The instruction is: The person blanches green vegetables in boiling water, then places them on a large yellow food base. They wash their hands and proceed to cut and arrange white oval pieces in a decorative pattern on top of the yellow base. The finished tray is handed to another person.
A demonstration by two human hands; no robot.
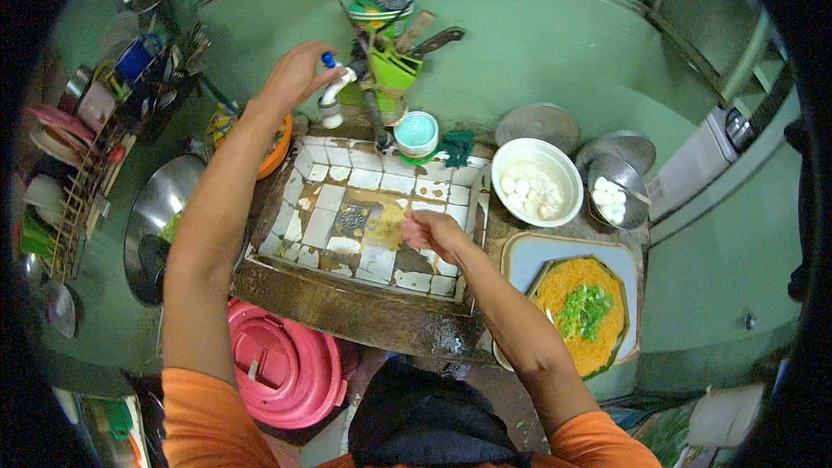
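Observation:
My left hand (pixel 299 78) reaches up to the white tap (pixel 334 102), thumb and fingers around its blue handle (pixel 328 60). Below and to the right, my right hand (pixel 433 232) hovers over the tiled sink (pixel 329 199), fingers loosely bent and apart, with nothing visible in it. The sink's white tiles are chipped and stained, and a round drain grate (pixel 351 220) lies in its floor. No stream of water can be made out under the spout.
Right of the sink stand a white bowl of peeled eggs (pixel 568 175), a pan of eggs (pixel 610 201) and a tray of orange noodles (pixel 555 290) topped with greens. A wok (pixel 143 234) and dish rack (pixel 91 182) are left; a lidded pink bucket (pixel 295 364) sits below.

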